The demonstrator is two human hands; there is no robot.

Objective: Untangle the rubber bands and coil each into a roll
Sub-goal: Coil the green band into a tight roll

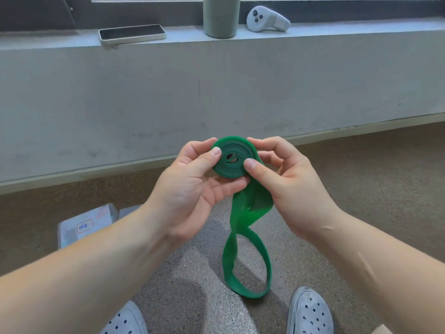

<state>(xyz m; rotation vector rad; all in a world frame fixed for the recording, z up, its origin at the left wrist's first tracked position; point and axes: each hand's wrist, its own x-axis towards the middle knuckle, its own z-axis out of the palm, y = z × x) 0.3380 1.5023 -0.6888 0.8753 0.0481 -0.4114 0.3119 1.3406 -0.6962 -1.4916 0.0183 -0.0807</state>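
My left hand (192,179) and right hand (281,179) pinch the green band (231,160), mostly coiled; a twisted loose loop (248,268) hangs below the coil, left to wind.

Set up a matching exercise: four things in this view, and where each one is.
Things: 1 green band; 2 phone; 3 controller; 4 clogs
Places: A worn, at the bottom edge; B ledge, left of the tumbler; C gripped by left hand and right hand; D ledge, right of the tumbler
Pairs: 1-C; 2-B; 3-D; 4-A
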